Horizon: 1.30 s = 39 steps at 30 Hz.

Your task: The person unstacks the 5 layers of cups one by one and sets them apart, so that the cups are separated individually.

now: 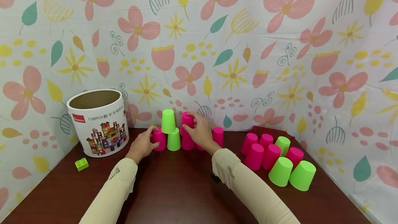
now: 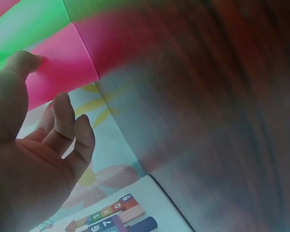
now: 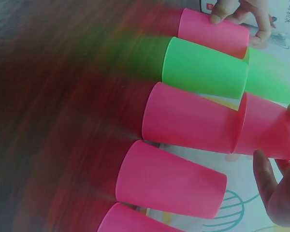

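Observation:
Upside-down plastic cups stand in a row across the table's back. My left hand (image 1: 142, 145) holds the pink cup (image 1: 160, 141) at the row's left end, thumb on its side (image 2: 58, 63). Beside it is a green cup (image 1: 173, 141), and another green cup (image 1: 168, 121) sits above, bridging these two. My right hand (image 1: 201, 132) grips an upper pink cup (image 3: 266, 126), whose rim meets the top of the pink cup below it (image 3: 188, 118). Two more pink cups continue the row to the right; one (image 3: 171, 180) is mostly hidden by my right hand in the head view.
At the right stands a cluster of several pink cups (image 1: 254, 156) and green cups (image 1: 281, 172). A white printed bucket (image 1: 99, 123) is at the left back, with a green toy brick (image 1: 81, 164) in front. Flowered cloth (image 1: 199, 61) hangs behind the dark table (image 1: 174, 193).

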Available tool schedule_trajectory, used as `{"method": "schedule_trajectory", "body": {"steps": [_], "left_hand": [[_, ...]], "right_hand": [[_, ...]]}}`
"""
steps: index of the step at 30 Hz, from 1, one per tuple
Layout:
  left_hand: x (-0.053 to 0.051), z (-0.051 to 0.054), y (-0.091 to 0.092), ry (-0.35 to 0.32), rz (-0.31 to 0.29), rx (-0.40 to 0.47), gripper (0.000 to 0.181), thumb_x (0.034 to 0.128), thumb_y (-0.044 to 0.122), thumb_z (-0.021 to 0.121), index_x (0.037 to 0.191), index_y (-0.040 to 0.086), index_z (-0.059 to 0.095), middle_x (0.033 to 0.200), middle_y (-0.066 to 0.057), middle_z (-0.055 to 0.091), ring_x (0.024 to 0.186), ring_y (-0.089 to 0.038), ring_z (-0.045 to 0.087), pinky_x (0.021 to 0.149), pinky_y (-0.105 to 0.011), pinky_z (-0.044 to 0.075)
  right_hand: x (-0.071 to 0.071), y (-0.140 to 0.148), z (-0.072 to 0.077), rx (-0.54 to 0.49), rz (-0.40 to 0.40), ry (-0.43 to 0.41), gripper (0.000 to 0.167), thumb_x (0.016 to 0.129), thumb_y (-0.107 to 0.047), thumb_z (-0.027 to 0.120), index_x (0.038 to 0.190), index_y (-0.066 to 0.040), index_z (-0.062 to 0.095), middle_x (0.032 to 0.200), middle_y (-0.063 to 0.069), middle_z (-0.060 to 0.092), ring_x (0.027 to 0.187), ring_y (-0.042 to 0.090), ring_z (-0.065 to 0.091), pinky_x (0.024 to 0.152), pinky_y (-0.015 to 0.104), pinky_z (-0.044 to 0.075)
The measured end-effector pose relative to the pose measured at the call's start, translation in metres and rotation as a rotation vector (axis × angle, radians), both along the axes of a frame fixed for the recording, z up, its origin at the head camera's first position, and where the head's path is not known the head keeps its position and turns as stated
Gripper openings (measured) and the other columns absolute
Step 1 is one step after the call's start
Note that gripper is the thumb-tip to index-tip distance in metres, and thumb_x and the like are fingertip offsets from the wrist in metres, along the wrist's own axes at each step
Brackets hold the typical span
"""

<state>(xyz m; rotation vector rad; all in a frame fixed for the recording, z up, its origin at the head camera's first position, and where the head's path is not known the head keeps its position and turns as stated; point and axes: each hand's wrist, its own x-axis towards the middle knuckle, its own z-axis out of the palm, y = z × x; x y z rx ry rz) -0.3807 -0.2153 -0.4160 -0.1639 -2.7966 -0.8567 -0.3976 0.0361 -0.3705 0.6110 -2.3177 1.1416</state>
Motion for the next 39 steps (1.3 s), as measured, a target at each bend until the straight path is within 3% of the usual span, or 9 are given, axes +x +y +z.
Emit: {"method": "schedule_trajectory", "body": {"steps": [7,12,19,27,32,39], "left_hand": [[0.002,-0.006,-0.001,0.001,-0.006,-0.005,0.056,0.0872,0.022,0.078,0.131,0.024,0.042,0.118,-0.015,0.066,0.1,-0.03,0.062,0.077,-0.05,0.051],[0.002,-0.004,0.001,-0.014,-0.012,-0.004,0.057,0.0881,0.023,0.077,0.133,0.024,0.041,0.121,-0.016,0.064,0.103,-0.031,0.061,0.081,-0.052,0.051],[0.002,-0.005,0.004,-0.029,-0.015,-0.003,0.058,0.0881,0.023,0.077,0.133,0.024,0.04,0.123,-0.016,0.064,0.105,-0.032,0.061,0.083,-0.052,0.051],[-0.001,-0.008,0.007,0.008,-0.027,0.003,0.056,0.088,0.023,0.077,0.132,0.023,0.041,0.12,-0.017,0.065,0.104,-0.032,0.062,0.081,-0.053,0.052],[0.0,-0.005,0.004,-0.017,-0.022,-0.003,0.057,0.0888,0.024,0.076,0.133,0.023,0.04,0.123,-0.017,0.063,0.106,-0.033,0.061,0.084,-0.053,0.051],[-0.001,-0.002,0.0,-0.01,-0.01,0.006,0.056,0.0891,0.023,0.075,0.133,0.024,0.04,0.122,-0.017,0.064,0.104,-0.033,0.061,0.081,-0.052,0.05]], "right_hand": [[0.019,0.016,-0.006,-0.065,0.047,-0.032,0.049,0.085,-0.017,0.08,0.129,-0.014,0.059,0.122,0.007,0.063,0.099,0.026,0.065,0.081,0.043,0.057],[0.034,0.034,-0.01,-0.114,0.044,-0.07,0.047,0.084,-0.019,0.08,0.126,-0.016,0.059,0.121,0.005,0.064,0.105,0.026,0.065,0.078,0.04,0.057],[0.057,0.064,-0.013,-0.171,0.085,-0.055,0.044,0.083,-0.014,0.082,0.121,-0.014,0.061,0.115,0.006,0.068,0.094,0.027,0.068,0.073,0.036,0.058],[0.087,0.111,-0.017,-0.062,0.009,-0.087,0.047,0.079,-0.018,0.085,0.12,-0.017,0.063,0.108,0.005,0.067,0.086,0.026,0.066,0.071,0.031,0.056],[0.106,0.143,-0.017,0.002,-0.014,-0.125,0.049,0.078,-0.019,0.085,0.122,-0.018,0.062,0.108,0.005,0.068,0.087,0.024,0.065,0.071,0.03,0.056],[0.116,0.177,-0.017,0.037,-0.012,-0.111,0.048,0.079,-0.019,0.085,0.121,-0.015,0.062,0.109,0.005,0.068,0.092,0.026,0.065,0.073,0.03,0.056]]}}
